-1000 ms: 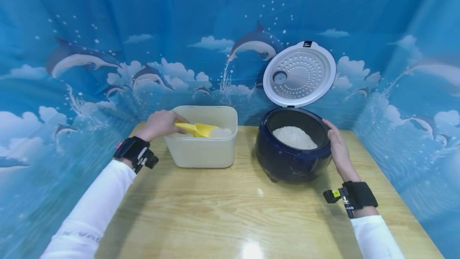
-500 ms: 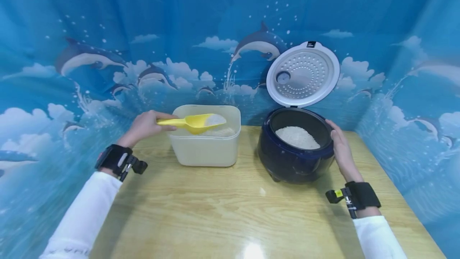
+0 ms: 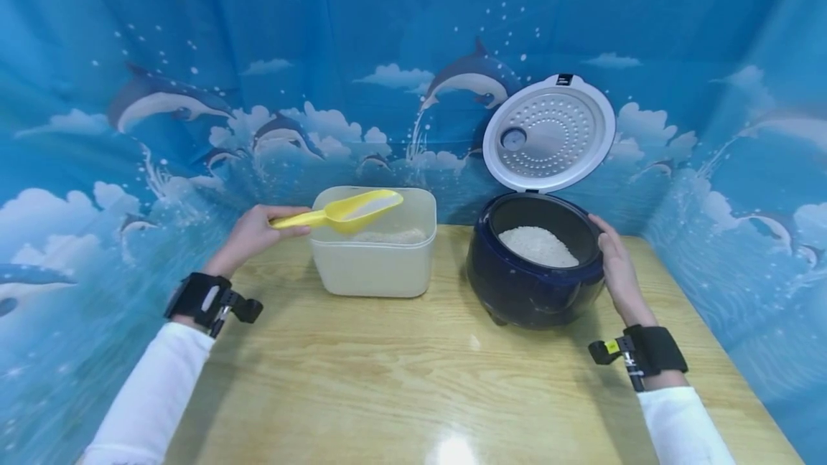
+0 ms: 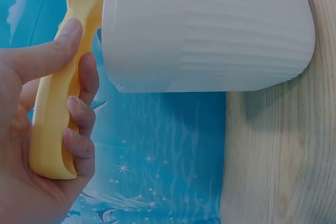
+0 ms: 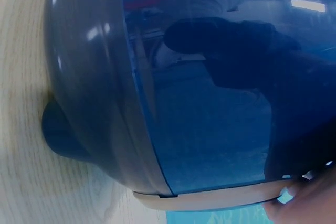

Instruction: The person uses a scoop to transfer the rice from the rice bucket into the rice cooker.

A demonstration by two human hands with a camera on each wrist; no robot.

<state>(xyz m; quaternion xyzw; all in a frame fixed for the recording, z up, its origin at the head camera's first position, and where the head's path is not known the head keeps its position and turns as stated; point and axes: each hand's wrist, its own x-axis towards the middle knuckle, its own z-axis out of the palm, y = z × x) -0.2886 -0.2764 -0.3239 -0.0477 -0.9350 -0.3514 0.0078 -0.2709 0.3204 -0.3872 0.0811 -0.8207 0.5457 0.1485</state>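
Observation:
In the head view my left hand [image 3: 250,239] holds a yellow scoop [image 3: 345,212] by its handle, above the open cream bin [image 3: 375,271]. The scoop's tip points right and tilts up, with something pale, likely rice, in its bowl. Fingers and thumb wrap the scoop handle [image 4: 52,124] in the left wrist view. Rice [image 3: 394,237] lies low inside the bin. My right hand [image 3: 619,270] rests against the right side and rim of a dark blue rice cooker [image 3: 536,300], its fingers fairly straight. White rice [image 3: 538,246] is heaped in the cooker's pot.
The cooker's silver lid [image 3: 549,138] stands raised at the back. Bin and cooker sit apart on a wooden table [image 3: 362,379], the bin on the left. A blue dolphin-print curtain [image 3: 362,34] hangs behind and on both sides.
My left hand has raised the scoop out of the bin and drawn it left, tipping its front end upward. The view shifts slightly; my right hand stays on the cooker.

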